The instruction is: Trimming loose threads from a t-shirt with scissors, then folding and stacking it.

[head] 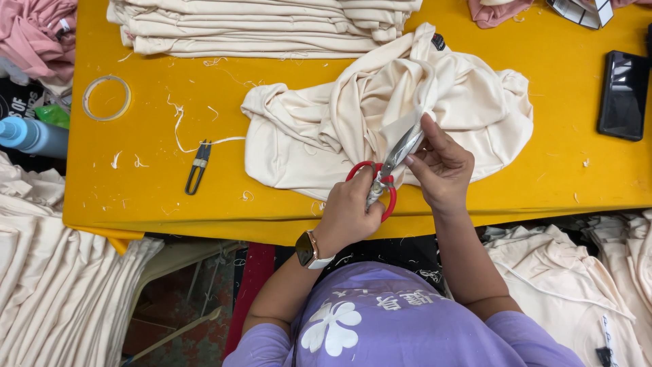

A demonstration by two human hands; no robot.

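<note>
My left hand (pixel 350 211) grips red-handled scissors (pixel 388 170), their blades pointing up and right into a crumpled cream garment (pixel 326 129) on the yellow table (pixel 149 136). My right hand (pixel 441 166) pinches a fold of that garment right beside the blades. A watch sits on my left wrist.
A stack of folded cream garments (pixel 258 27) lies at the table's far edge. A small black thread snip (pixel 197 166), a tape ring (pixel 106 97) and thread scraps lie at left. A dark phone (pixel 623 95) rests at right. More cream garments hang on both sides below.
</note>
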